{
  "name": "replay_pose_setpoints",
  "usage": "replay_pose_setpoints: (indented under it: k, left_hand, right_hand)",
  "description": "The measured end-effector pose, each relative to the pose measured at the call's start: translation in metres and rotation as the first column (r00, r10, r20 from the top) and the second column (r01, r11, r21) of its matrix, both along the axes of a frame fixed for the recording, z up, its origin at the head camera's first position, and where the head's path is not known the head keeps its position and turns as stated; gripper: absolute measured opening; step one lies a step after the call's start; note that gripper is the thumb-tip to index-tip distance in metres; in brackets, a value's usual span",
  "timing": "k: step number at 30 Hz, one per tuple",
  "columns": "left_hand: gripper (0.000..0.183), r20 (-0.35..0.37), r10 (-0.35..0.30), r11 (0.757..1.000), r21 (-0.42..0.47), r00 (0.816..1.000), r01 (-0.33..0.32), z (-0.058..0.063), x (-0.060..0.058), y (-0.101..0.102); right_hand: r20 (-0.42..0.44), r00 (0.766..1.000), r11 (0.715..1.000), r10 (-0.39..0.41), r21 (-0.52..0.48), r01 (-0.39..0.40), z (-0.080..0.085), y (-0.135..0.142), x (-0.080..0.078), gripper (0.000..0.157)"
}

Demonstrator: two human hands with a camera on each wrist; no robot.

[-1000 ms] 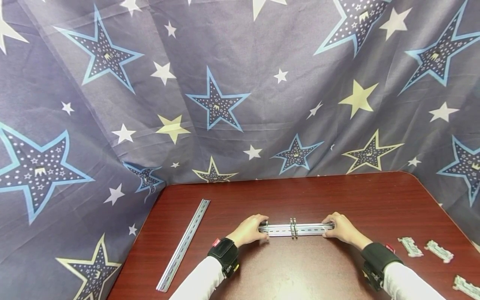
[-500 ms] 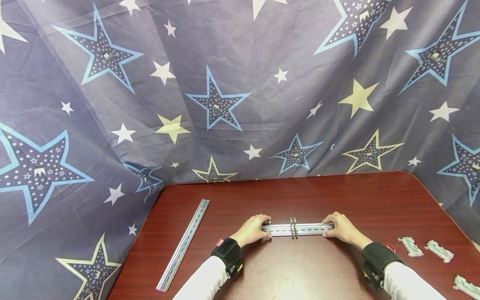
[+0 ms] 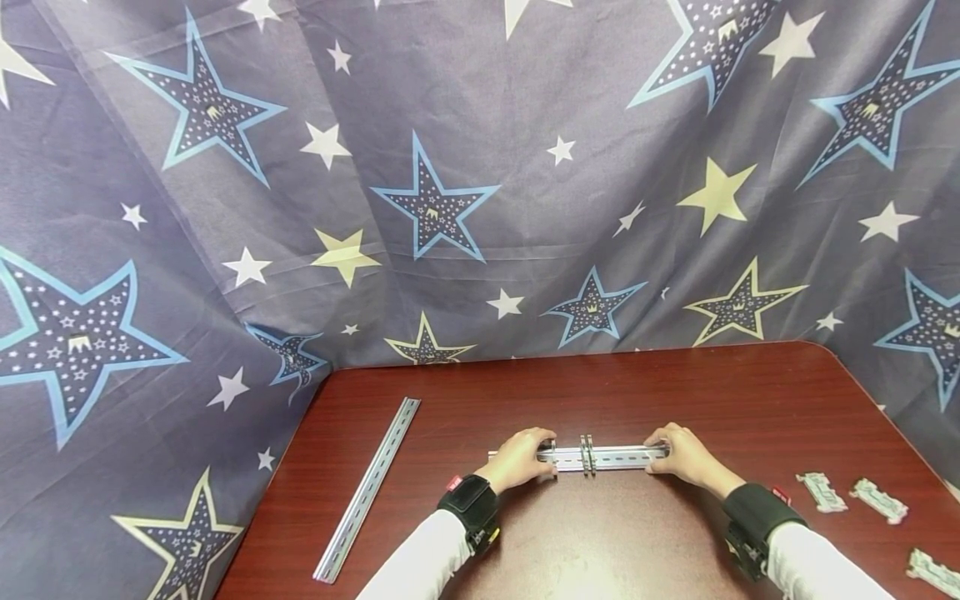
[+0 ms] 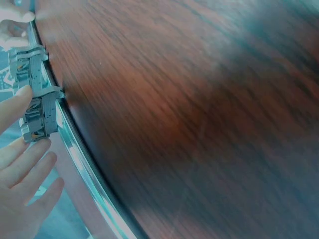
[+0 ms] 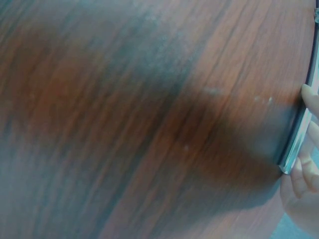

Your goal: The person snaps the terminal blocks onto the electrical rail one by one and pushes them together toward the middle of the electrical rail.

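Observation:
A slotted metal DIN rail [image 3: 622,457] lies crosswise on the table. My right hand [image 3: 686,458] grips it near its right end, thumb and fingertips on opposite long edges; the rail's end [image 5: 286,167] shows beside the fingers in the right wrist view. On the left part of the rail, my left hand [image 3: 519,461] pinches a thin terminal block [image 4: 39,117] between thumb and fingers. The block straddles the rail. Just right of it, two slim blocks [image 3: 588,456] sit close together, mounted across the rail's middle. A short left stub of rail shows beyond the left hand.
A second, longer DIN rail [image 3: 367,490] lies slanted at the table's left. Several loose pale terminal blocks lie at the right, including one near the wrist [image 3: 821,493] and another beside it [image 3: 879,502]. A star-patterned cloth [image 3: 480,200] hangs behind the red-brown table [image 3: 600,383].
My left hand has slid right along the rail with the terminal block, toward the two mounted blocks, baring the rail's left end. The right hand and the rail have stayed in place.

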State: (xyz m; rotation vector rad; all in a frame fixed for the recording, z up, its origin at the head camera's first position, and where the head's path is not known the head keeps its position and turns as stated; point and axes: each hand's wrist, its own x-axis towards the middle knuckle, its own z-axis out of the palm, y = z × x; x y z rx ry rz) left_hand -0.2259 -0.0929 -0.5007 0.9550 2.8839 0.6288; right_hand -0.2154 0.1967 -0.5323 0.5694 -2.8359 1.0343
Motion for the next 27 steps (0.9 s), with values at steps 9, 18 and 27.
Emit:
replay_pose_setpoints:
  k: [9,18,27]
  left_hand:
    - [0.047,-0.011,0.015,1.0,-0.022,1.0,-0.015,-0.003,-0.001,0.012]
    - [0.048,-0.025,0.014,0.999,-0.029,1.0,-0.014,-0.002,0.0,0.02]
    - [0.048,-0.043,0.014,1.0,-0.023,0.999,-0.015,-0.002,0.002,0.026]
  right_hand:
    - [-0.016,1.0,1.0,0.007,0.014,-0.007,-0.003,0.001,-0.002,0.031]
    - [0.002,1.0,1.0,0.006,0.021,-0.006,0.0,0.0,-0.001,0.032]
    - [0.014,1.0,1.0,0.003,0.01,-0.003,0.0,0.0,0.0,0.032]
